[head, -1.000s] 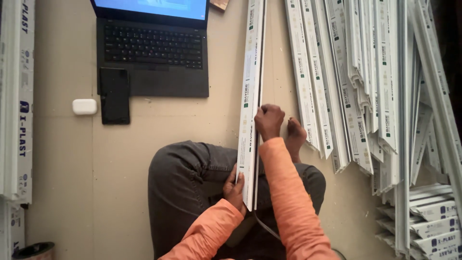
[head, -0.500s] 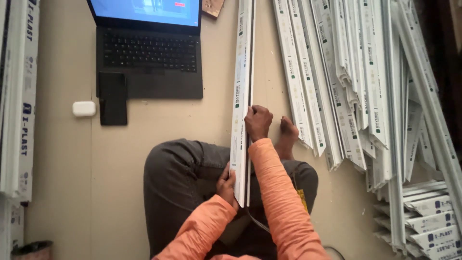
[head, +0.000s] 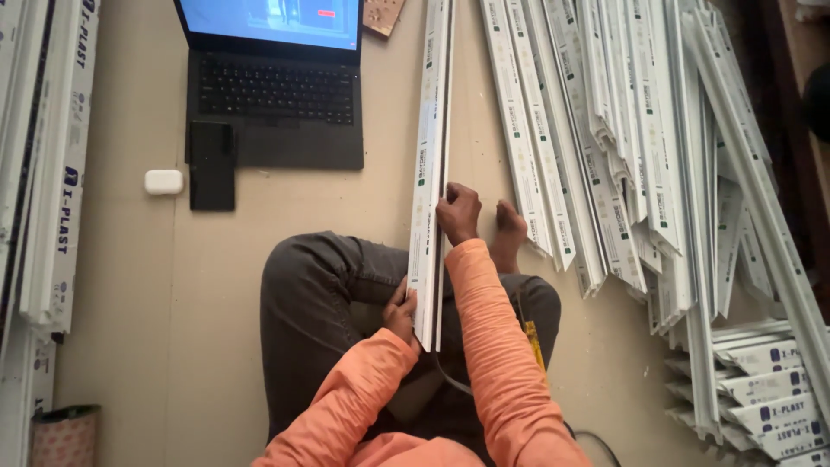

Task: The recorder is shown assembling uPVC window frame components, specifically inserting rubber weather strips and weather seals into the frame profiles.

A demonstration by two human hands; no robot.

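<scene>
Both hands' fingers grip long white trunking strip [head: 430, 173]; green label marks along its face

An open laptop [head: 272, 95] sits on the floor [head: 130, 285] at the top edge, screen lit blue. A black phone [head: 212, 164] lies on its lower left corner, and a small white case [head: 163, 182] rests just beside that. White plastic channels [head: 640, 147] fan across the floor's right side, with more stacked in the lower right corner [head: 761, 389]. Further long strips [head: 52, 164] run along the left edge, and a patterned roll [head: 65, 435] stands in the bottom left corner.
</scene>
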